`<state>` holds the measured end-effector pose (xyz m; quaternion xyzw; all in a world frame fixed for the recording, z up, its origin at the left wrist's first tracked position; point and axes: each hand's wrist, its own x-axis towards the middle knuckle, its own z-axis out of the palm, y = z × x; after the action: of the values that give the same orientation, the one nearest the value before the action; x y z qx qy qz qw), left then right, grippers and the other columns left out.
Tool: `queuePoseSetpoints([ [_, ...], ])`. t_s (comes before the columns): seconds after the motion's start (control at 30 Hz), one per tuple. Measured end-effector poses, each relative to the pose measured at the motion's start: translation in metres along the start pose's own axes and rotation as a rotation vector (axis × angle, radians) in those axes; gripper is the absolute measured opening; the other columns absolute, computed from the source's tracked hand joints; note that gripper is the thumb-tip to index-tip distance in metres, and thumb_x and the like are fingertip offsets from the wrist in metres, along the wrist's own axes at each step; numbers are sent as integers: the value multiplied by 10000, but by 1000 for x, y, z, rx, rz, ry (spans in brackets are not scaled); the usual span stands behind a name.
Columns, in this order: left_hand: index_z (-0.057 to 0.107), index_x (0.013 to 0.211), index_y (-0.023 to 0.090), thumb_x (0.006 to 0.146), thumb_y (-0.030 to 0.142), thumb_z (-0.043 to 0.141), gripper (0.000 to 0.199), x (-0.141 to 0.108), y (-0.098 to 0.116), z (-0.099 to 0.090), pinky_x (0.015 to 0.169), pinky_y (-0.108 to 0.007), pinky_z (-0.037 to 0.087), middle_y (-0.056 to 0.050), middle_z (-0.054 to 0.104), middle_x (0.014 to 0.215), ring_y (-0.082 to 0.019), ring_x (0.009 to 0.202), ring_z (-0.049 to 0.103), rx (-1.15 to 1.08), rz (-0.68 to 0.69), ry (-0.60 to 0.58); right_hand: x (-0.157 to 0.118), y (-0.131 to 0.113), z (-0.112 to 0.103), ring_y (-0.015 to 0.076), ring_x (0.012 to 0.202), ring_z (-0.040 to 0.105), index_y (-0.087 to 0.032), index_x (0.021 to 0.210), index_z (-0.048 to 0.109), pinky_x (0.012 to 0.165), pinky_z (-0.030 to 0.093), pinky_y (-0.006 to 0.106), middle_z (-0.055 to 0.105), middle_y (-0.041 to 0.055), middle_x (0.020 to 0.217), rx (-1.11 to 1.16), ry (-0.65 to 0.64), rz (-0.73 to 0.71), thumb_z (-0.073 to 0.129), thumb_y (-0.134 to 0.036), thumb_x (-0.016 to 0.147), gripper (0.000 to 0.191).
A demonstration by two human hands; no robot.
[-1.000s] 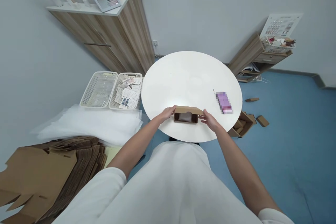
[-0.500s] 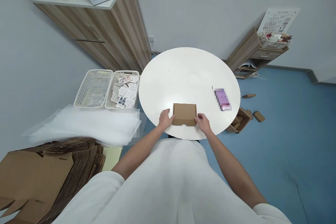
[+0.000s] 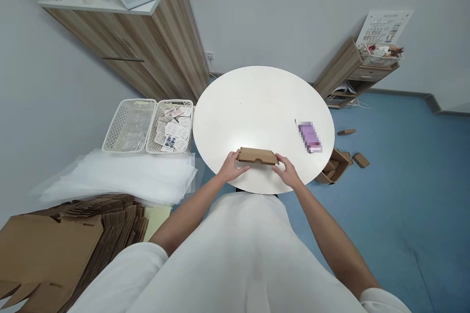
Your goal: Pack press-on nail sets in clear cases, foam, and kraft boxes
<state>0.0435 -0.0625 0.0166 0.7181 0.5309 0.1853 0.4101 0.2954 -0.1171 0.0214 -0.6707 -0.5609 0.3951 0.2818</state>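
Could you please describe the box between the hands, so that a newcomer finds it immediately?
Find the central white table. Toward its near edge, the left hand and right hand hold a brown cardboard box. Other boxes are on the floor; only this is held.

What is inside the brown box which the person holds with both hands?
The brown box shows only its outside, between the left hand and the right hand. The inside cannot be seen because it is covered.
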Motion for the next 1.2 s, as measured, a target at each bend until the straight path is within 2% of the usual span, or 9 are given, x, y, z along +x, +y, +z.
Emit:
queuePoseSetpoints([
  [0.17,413,1219,186,865,381,330,413,16,10,-10,736,-303,412,-58,459,871,-179,812,491,75,-11,-13,11,-13,-7,189,1038,482,-237,1251,427,910,348,346,532,65,1062,-58,8,37,315,-478,844,486],
  [0.3,463,1164,167,837,322,393,369,24,13,-12,701,-310,417,-68,471,852,-196,796,495,234,-12,28,20,-21,-8,185,974,500,-219,1168,515,857,364,313,544,69,993,-130,36,64,299,-493,843,476],
  [0.43,485,1149,176,799,263,457,362,31,16,-16,711,-307,418,-56,527,831,-197,802,516,295,1,75,28,-31,-13,183,839,526,-217,872,629,727,382,275,579,47,837,-197,30,74,303,-516,825,444],
  [0.53,484,1164,175,771,209,481,395,35,17,-20,724,-300,419,-45,568,839,-192,816,531,267,38,69,31,-38,-17,180,724,532,-205,675,597,619,365,258,576,28,681,-195,-10,108,317,-530,806,448],
  [0.63,505,1151,175,760,198,480,392,37,17,-24,709,-295,424,-40,586,839,-184,793,543,240,55,49,32,-42,-21,165,660,541,-199,629,570,588,356,251,570,13,637,-129,-71,168,346,-527,788,428],
  [0.73,512,1152,180,752,189,473,402,37,14,-26,709,-288,427,-34,593,841,-172,772,546,221,70,28,32,-44,-24,150,652,553,-192,651,588,616,370,255,598,16,693,-47,-112,212,380,-503,775,394],
  [0.93,503,1185,189,747,201,466,441,38,11,-30,732,-272,430,-24,598,836,-155,761,551,174,55,-37,29,-48,-27,138,683,569,-201,851,637,685,408,276,624,34,842,132,-149,279,443,-437,758,319],
  [1.07,532,1163,191,763,360,485,437,39,13,-36,785,-287,423,-55,585,961,-180,853,554,93,6,-84,27,-45,-27,149,764,561,-215,1006,600,711,418,286,600,49,968,172,-113,318,526,-383,707,351],
  [1.2,537,1140,212,831,473,340,450,38,10,-36,757,-268,437,-62,558,1086,-167,883,557,-120,-105,-130,24,-37,-24,146,829,542,-250,1062,554,686,431,276,537,46,1053,237,-105,344,588,-329,640,431],
])
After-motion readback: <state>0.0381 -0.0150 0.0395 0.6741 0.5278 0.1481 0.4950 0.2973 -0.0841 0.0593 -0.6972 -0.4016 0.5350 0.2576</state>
